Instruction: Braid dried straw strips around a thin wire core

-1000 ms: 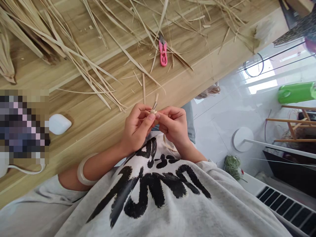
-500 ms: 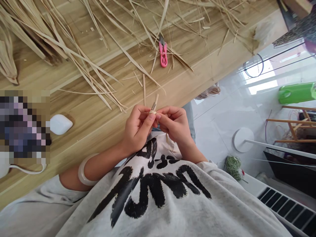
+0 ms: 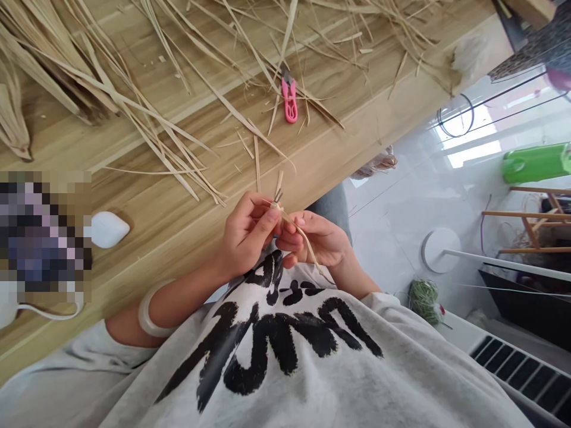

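Note:
At the table's edge, just in front of my chest, my left hand [image 3: 250, 232] pinches a small straw-coloured bundle [image 3: 275, 205] between thumb and forefinger. Thin grey metal-looking tips and a short pale strip stick up from its top. From the bundle a long, narrow dried-leaf strip [image 3: 308, 245] runs down to the right, across the fingers of my right hand [image 3: 319, 238]. That hand's fingers are curled, with the thumb tip against the strip near the bundle. How the bundle is bound is too small to make out.
Pink-handled thread snips [image 3: 289, 102] lie on the wooden table [image 3: 187, 238] among scattered strips [image 3: 165, 142]. Bunches of dried leaf [image 3: 49, 71] are at the upper left. A white rounded object [image 3: 109, 229] sits at the left. Right of the table, a green container [image 3: 535, 163] stands over the tiled floor.
My right hand has moved slightly down and right from the bundle, its fingers less tightly pinched. The long strip now shows across it. My left hand keeps its pinch.

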The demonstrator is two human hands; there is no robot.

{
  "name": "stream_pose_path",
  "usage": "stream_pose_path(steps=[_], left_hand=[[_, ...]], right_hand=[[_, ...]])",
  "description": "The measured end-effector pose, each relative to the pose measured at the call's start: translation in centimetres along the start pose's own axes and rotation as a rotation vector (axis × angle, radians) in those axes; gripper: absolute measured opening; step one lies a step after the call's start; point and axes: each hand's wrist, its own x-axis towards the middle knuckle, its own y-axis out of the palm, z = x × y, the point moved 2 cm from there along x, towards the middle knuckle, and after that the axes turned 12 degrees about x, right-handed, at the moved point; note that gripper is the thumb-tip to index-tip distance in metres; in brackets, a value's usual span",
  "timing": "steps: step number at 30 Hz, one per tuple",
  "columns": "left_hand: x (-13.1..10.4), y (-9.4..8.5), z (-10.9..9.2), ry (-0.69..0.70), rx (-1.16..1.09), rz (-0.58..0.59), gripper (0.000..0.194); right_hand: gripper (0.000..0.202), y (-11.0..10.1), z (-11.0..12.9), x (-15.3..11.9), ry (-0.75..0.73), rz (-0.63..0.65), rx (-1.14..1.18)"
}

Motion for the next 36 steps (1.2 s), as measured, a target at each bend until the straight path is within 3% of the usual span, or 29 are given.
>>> stream_pose_path(steps=[5,10,17,24,29,36], left_hand=[[0.0,-0.1,-0.2,0.048,0.013,0.037,0.023],[0.0,-0.3,-0.2,0.1,0.049,0.058,0.02],[-0.3,-0.3,0.1,0.159,0.148,0.01,0.018],[-0.3,-0.1,0.0,0.135,0.081,-0.058,0.018],[-0.5,-0.1,0.2,0.138,0.097,-0.12,0.019],[-0.3,0.0,0.1,0.127,0.099,-0.163,0.024]], right_hand=[[0.011,0.1,-0.6,0.4,0.031,0.073,0.041],[0.011,-0.2,-1.0,0.5,0.023,0.067,0.037],[0.021,-0.3,-1.2,0.5,0.014,0.049,-0.002],[0.031,-0.6,-1.5,-0.1,0.008,0.056,-0.029],[0.031,-0.9,-1.6,-0.8,-0.015,0.026,-0.021],[0.015,-1.9,-2.8,-2.4,-0.035,0.142,-0.079]])
